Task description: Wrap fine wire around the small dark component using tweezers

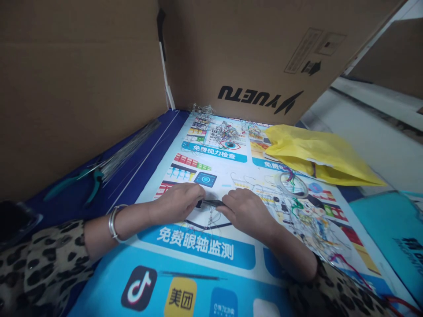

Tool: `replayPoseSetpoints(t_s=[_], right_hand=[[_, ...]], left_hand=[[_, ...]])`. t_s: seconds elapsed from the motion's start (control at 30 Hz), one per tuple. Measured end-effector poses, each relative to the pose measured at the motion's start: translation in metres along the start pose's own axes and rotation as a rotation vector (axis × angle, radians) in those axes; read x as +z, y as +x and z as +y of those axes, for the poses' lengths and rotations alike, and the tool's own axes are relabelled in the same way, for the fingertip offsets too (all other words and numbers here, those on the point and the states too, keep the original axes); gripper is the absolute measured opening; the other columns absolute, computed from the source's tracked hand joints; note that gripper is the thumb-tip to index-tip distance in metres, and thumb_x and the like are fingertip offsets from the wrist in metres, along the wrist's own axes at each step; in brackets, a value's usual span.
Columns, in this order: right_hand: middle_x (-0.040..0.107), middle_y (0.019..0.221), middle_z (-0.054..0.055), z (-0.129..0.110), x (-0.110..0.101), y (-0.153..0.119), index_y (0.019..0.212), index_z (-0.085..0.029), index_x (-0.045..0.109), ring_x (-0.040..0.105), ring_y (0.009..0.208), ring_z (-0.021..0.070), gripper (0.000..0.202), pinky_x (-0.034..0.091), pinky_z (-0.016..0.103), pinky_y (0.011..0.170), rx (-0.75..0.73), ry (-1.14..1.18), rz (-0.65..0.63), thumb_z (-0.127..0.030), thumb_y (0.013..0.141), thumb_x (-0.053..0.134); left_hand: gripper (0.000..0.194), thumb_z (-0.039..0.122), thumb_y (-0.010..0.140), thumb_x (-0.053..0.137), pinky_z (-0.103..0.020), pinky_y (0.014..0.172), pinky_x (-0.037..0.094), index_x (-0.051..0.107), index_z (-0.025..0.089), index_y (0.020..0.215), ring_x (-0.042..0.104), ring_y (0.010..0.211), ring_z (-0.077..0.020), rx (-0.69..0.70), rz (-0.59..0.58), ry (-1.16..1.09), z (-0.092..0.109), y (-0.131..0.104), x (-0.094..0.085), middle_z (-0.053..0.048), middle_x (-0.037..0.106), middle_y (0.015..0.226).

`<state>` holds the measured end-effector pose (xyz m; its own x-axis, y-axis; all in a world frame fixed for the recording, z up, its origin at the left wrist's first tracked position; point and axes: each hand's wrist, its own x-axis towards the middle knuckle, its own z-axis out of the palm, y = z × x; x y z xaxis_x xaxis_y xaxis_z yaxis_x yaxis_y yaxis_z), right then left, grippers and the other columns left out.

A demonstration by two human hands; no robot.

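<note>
Between both hands stretches a thin dark strip (213, 203), perhaps a bundle of strands; its exact kind cannot be made out. My left hand (178, 203), with a silver bangle at the wrist, pinches its left end. On the other end the fingers of my right hand (249, 212) are closed. Fine wire loops (211, 218) hang or lie just below the strip, over the printed poster sheet (145, 253). Similar dark strands (194, 276) lie on the sheet nearer to me. Loose wire pieces (244, 180) are spread beyond my right hand.
Cardboard walls (231, 53) stand at the back and left. Teal-handled pliers (95, 185) and straight wires (128, 149) lie left. Wire tangles (226, 132) sit at the back. Right are a clear ring (304, 189), a yellow bag (317, 149) and a teal bag (390, 229).
</note>
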<state>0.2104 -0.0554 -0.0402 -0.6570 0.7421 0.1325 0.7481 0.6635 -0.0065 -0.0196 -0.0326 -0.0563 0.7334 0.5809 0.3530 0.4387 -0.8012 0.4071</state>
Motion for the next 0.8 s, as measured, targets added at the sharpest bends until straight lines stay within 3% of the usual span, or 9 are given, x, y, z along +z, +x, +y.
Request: replayPoseSetpoints(t_s=[0.33,0.6,0.8], right_hand=[[0.058,0.072,0.003,0.0009,0.0021,-0.0026,0.075,-0.018,0.055,0.049,0.070,0.0144,0.035,0.028,0.028,0.064,-0.010,0.018,0.008,-0.042,0.090,0.035],[0.060,0.078,0.003,0.0014,-0.0057,-0.0022,0.078,-0.019,0.055,0.052,0.073,0.0144,0.035,0.031,0.026,0.064,0.106,0.112,-0.075,-0.043,0.089,0.034],[0.058,0.078,0.004,0.0024,-0.0069,-0.0038,0.078,-0.018,0.055,0.051,0.075,0.0154,0.034,0.032,0.027,0.067,0.106,0.130,-0.070,-0.043,0.089,0.034]], left_hand=[[0.015,0.013,0.086,0.032,-0.028,0.067,0.043,0.046,0.015,0.093,0.054,0.075,-0.0148,0.002,-0.029,-0.009,0.0022,0.0012,-0.0013,-0.005,0.057,0.081],[0.019,0.017,0.089,0.030,-0.028,0.068,0.043,0.048,0.016,0.096,0.052,0.074,-0.0137,-0.065,-0.010,-0.088,0.0008,0.0018,-0.0045,-0.005,0.057,0.083],[0.019,0.013,0.087,0.032,-0.029,0.070,0.044,0.048,0.016,0.096,0.053,0.078,-0.0140,0.001,0.008,-0.150,-0.0025,0.0035,-0.0062,-0.006,0.057,0.084]])
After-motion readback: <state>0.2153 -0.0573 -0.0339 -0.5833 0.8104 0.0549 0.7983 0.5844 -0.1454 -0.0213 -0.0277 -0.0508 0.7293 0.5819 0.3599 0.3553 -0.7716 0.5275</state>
